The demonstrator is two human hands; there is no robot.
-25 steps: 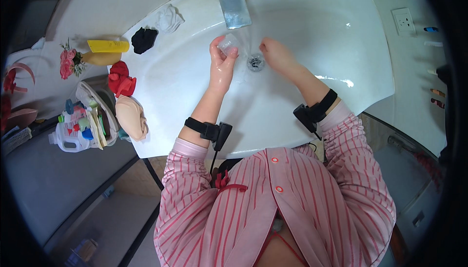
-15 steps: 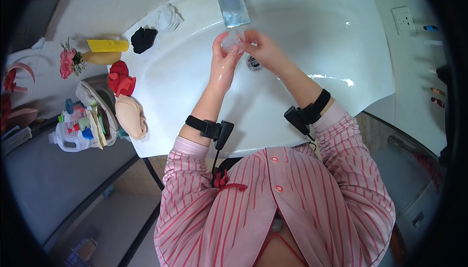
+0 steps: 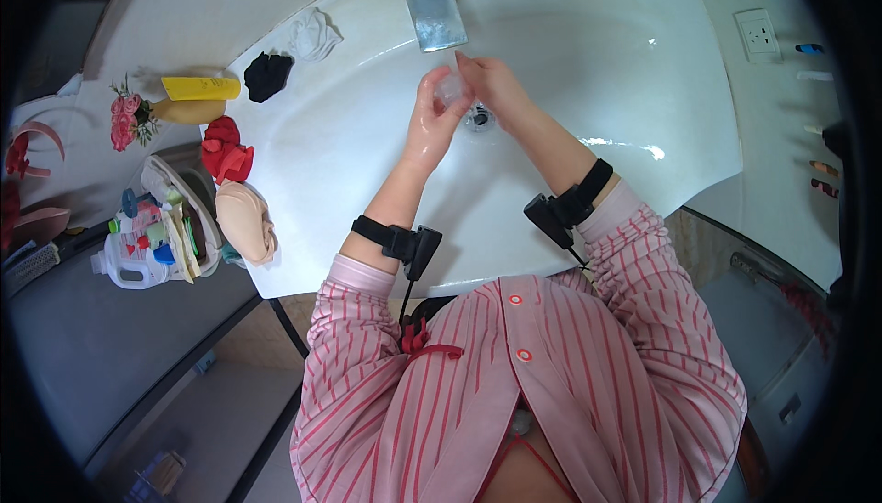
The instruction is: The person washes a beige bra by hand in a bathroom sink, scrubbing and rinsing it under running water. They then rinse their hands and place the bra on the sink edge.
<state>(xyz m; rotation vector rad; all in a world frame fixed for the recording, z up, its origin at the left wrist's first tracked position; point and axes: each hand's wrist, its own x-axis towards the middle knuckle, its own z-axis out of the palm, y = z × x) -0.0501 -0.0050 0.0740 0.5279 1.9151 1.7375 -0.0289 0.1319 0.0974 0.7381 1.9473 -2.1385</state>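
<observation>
My left hand (image 3: 435, 117) is wet and closed round a small translucent whitish piece (image 3: 450, 89), over the sink (image 3: 597, 218); its exact kind is too unclear to tell. Close against its right side is my right hand (image 3: 497, 94), fingers stretched toward the tap and some hidden. Whether those fingers touch the piece I cannot tell. Just beyond both hands hangs the flat metal tap spout (image 3: 432, 7). A round metal drain (image 3: 479, 118) shows below and between my hands.
Along the sink's left edge lie a white cloth (image 3: 315, 34), a black cloth (image 3: 267, 77), a red cloth (image 3: 226, 150) and a beige cup-shaped item (image 3: 244, 222). Farther left are a yellow tube (image 3: 200, 88), pink flowers (image 3: 127, 122) and a bin of bottles (image 3: 156, 237). A socket (image 3: 759, 36) sits at right.
My right hand has shifted its grip, its fingers now straighter beside the whitish piece. Both hands sit slightly lower and to the right, and the piece has turned within my left hand.
</observation>
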